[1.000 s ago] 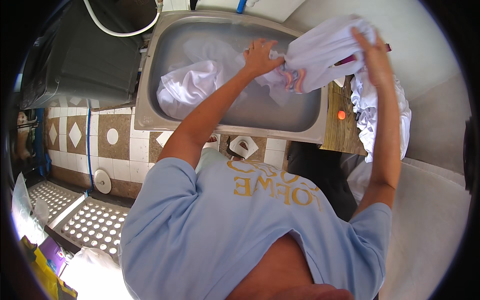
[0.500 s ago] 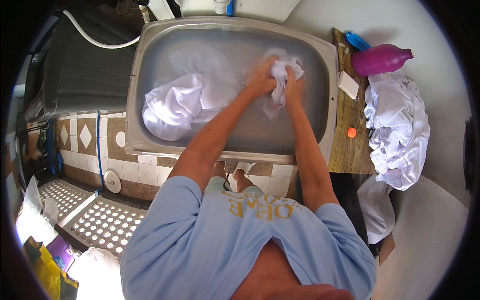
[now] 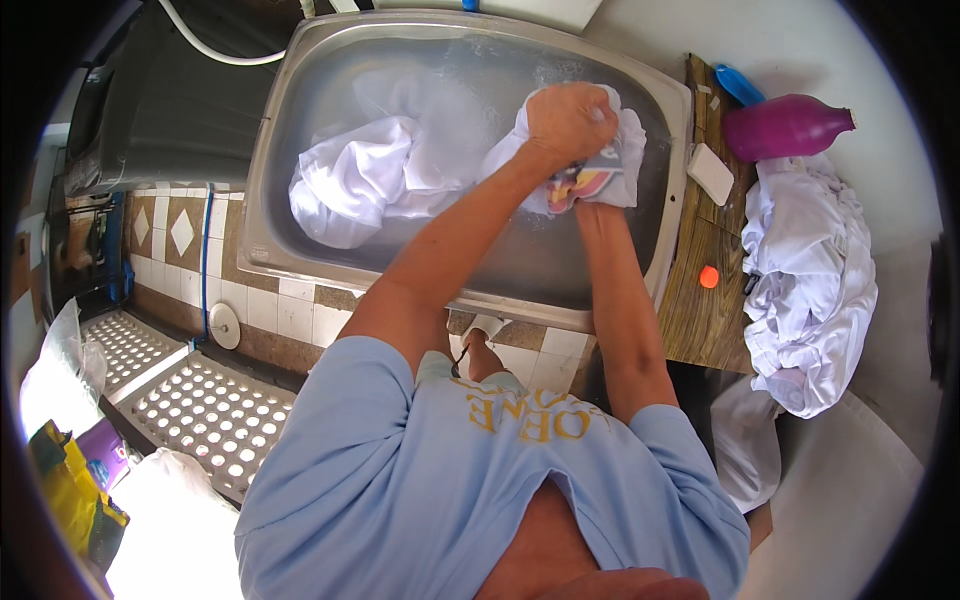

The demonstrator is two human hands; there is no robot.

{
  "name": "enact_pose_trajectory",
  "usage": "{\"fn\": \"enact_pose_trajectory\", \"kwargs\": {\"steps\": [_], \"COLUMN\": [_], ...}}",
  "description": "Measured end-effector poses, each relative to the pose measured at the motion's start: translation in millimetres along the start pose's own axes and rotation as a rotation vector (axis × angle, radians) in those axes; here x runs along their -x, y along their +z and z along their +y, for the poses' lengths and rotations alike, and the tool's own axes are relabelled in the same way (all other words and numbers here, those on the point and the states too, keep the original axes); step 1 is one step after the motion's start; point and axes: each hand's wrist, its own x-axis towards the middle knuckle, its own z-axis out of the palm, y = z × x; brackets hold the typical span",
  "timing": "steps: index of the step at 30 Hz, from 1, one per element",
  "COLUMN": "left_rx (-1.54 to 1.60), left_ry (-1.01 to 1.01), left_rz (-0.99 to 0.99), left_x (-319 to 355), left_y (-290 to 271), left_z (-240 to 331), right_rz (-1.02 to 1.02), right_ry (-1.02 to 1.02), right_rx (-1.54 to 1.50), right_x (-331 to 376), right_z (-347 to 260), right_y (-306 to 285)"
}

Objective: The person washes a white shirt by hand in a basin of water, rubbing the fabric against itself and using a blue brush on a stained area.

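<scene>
Two hands: both worked in the metal sink (image 3: pixel 300 130), at about one o'clock from the person's chest.
Left hand (image 3: pixel 568 120): was closed in a fist on top of a bunched white garment (image 3: pixel 610 165), knuckles up, pressing it down.
Right hand: was hidden beneath that same bunch; its forearm ran straight up into the cloth from six o'clock. The fingers could not be seen, so whether they were curled or flat could not be told.
Held garment: white with a coloured print showing at its lower edge, wadded between the two hands near the sink's right wall, at the water's surface.
Second cloth (image 3: pixel 370 185): a larger white piece lay soaking at nine o'clock from the hands, its long axis running left to right across the basin, one end touching the held bunch.
Nearer arm: the left forearm crossed directly over that soaking piece; the right stayed well apart from it.
Wooden shelf (image 3: pixel 700 320): at three o'clock from the sink, bearing a soap bar (image 3: pixel 711 173), a purple bottle (image 3: pixel 785 125), a small orange object (image 3: pixel 709 277).
Dry pile (image 3: pixel 805 280): white laundry heaped at four o'clock from the hands, beyond the shelf.
</scene>
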Motion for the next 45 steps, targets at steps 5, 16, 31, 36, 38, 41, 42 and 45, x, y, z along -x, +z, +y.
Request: {"fn": "enact_pose_trajectory", "kwargs": {"steps": [5,16,31,36,38,41,42,45], "left_rx": [-0.136,-0.379,-0.042,0.178,0.211,0.487,0.633,0.915], "left_ry": [-0.079,0.016,-0.002,0.080,0.030,0.096,0.036,-0.111], "left_rz": [-0.105,-0.561,-0.560,-0.422,-0.349,-0.403,-0.405,-0.405], "left_x": [-11.3,35.1,8.7,12.3,6.7,-12.5,-14.5,-23.0], "left_y": [-32.6,-57.0,-78.6,-72.2,-77.1,-64.0,-59.0,-53.3], "left_z": [-45.7,-99.3,-62.7,-49.0,-27.8,8.5,5.5,-3.3], "right_rz": [-0.006,0.134,-0.027,-0.101,-0.106,0.033,0.056,0.102], "right_ry": [-0.090,-0.357,-0.020,-0.284,-0.391,-0.519,-0.535,-0.498], "right_rx": [0.166,2.471,1.313,1.039,0.957,0.945,0.922,1.004], "right_x": [17.4,11.8,8.3,50.0,73.8,87.1,85.0,85.4], "right_z": [-21.2,-14.3,-112.2,-171.9,-175.0,-231.8,-241.5,-229.8], "right_y": [4.4,-35.8,113.3,252.0,290.4,290.4,288.7,258.8]}}
